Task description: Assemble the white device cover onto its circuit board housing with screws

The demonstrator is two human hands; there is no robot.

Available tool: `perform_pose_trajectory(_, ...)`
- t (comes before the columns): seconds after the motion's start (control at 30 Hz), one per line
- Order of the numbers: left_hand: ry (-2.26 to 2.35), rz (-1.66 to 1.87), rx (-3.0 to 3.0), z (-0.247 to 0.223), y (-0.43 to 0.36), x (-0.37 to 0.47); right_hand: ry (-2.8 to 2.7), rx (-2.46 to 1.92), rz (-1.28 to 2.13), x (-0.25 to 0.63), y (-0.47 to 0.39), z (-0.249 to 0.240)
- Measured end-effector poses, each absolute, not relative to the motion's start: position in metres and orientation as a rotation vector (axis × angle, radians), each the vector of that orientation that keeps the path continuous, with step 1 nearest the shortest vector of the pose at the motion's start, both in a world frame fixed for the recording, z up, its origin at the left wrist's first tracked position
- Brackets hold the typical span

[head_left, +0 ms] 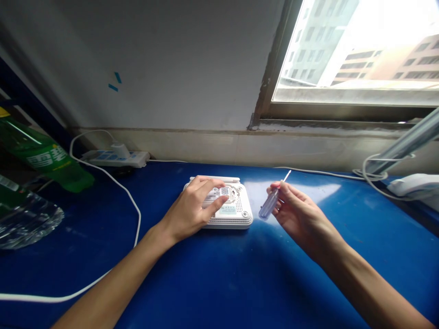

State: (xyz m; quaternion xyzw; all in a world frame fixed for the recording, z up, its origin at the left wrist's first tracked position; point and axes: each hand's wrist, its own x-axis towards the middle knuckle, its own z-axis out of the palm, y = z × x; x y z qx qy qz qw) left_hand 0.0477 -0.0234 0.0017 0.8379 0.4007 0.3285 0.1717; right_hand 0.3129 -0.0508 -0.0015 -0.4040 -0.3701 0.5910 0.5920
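A white router (242, 201) lies on the blue table, its vented, labelled underside facing up and an antenna along its far edge. My left hand (197, 201) is over its left part, thumb and fingers apart and curved; whether it presses on the casing I cannot tell. To the right of the router, my right hand (297, 208) is closed on a small screwdriver (269, 205) with a clear, purplish handle. The screwdriver is tilted, its thin shaft pointing up and away, its handle end toward the table. It is apart from the router.
Bottles stand at the left, one a green soda bottle (51, 160). A white power strip (133, 159) with a plugged-in charger lies by the wall; its white cable (137, 214) curves across the table's left side. A metal pole (401, 141) with wound cable rises at the right, below a window.
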Motion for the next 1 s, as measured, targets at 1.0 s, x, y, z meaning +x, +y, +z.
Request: perform_pose_trajectory(1.0,1.053,0.312,2.625,0.012,-0.026,0.029,-1.923,-1.325,0.981,0.355,-0.051,0.018)
